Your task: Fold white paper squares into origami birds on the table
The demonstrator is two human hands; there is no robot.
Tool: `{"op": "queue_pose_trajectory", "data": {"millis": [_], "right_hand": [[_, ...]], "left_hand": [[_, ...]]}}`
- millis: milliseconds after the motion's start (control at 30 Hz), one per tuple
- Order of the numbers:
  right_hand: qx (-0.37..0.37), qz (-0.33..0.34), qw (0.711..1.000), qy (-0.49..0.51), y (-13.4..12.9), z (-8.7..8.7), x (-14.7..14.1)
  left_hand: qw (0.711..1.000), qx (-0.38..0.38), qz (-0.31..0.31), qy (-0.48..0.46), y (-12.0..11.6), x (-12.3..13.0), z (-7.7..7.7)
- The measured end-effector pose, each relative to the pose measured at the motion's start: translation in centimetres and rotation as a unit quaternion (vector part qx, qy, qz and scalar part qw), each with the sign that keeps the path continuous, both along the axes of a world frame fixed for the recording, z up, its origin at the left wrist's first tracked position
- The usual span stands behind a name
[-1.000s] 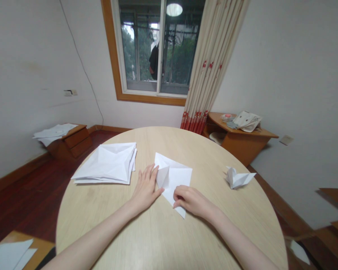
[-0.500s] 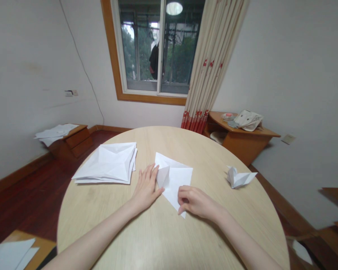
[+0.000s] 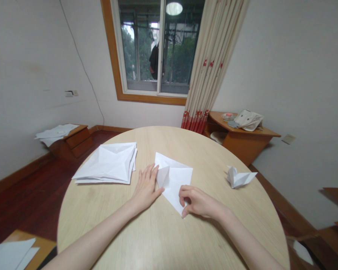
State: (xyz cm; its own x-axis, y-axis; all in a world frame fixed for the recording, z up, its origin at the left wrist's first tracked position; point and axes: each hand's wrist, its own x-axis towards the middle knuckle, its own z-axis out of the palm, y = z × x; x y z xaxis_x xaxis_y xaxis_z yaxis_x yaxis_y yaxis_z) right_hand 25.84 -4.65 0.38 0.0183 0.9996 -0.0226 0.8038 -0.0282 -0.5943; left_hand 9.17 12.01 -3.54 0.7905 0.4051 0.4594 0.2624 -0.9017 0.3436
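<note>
A sheet of white paper [image 3: 176, 180], folded to a kite-like shape with a raised crease on its left part, lies on the round table. My left hand [image 3: 146, 185] rests flat along the paper's left edge, fingers stretched out and thumb touching its lower left side. At the lower right of the sheet, my right hand [image 3: 195, 200] is curved, with a gap between thumb and index finger. Its thumb tip meets the paper's bottom corner; the palm side and other fingertips are partly hidden.
A stack of creased white paper [image 3: 109, 163] lies on the left of the round wooden table [image 3: 157, 240]. A folded paper figure [image 3: 239, 178] stands at the right. Beyond are a low cabinet [image 3: 242, 146] with a cloth bag [image 3: 248, 120], and a small drawer unit [image 3: 78, 141] bearing papers.
My right hand has shifted slightly right and toward me, its thumb moving onto the paper's bottom corner and its fingers parting a little. My left hand and the paper have stayed put.
</note>
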Motion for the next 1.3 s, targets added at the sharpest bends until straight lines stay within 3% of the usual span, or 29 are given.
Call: {"op": "queue_pose_trajectory", "data": {"millis": [533,667,867,1100,1300], "right_hand": [[0.034,-0.009,0.995,0.098,0.2,-0.4,0.0],[0.085,-0.027,0.994,0.055,0.2,-0.3,-0.2],[0.194,-0.059,0.973,-0.114,0.3,-1.1,0.6],[0.126,-0.052,0.973,-0.185,0.4,-1.9,1.1],[0.098,-0.064,0.977,-0.179,0.4,-2.2,0.9]], "left_hand": [[1.0,0.007,0.0,-0.014,-0.1,-0.1,0.2],[1.0,0.015,-0.004,-0.012,-0.2,-0.1,0.1],[1.0,0.009,0.001,-0.027,-0.2,-0.2,-0.1],[0.997,0.01,-0.004,-0.081,-0.7,-0.6,0.8],[0.992,0.08,-0.005,-0.1,-1.6,-1.2,1.9]]}}
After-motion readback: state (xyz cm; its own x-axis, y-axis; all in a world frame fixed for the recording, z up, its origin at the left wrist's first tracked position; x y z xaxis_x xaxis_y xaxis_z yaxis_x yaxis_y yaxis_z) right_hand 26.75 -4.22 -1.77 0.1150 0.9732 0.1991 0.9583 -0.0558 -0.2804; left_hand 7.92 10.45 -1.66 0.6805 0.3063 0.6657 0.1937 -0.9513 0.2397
